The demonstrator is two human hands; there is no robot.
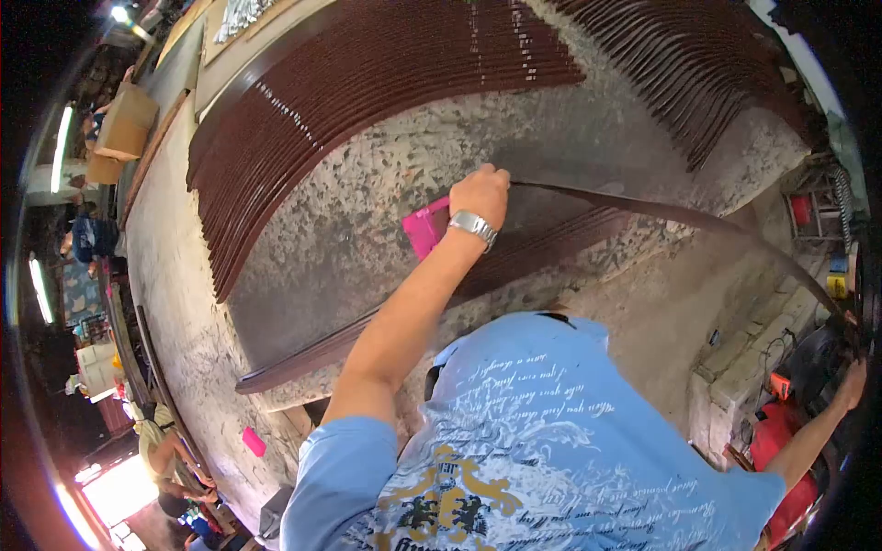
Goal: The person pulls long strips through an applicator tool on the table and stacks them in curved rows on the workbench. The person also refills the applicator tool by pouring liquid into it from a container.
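The left hand (480,196), a metal watch (473,227) on its wrist, pinches the thin end of a long dark brown strip (675,211) above the desk (322,220), beside a pink piece (426,228); the strip runs toward the right hand (854,384) at the view's dim edge, whose grip I cannot tell. Beyond, similar strips (367,83) lie side by side in curved rows, and more lie along the near edge.
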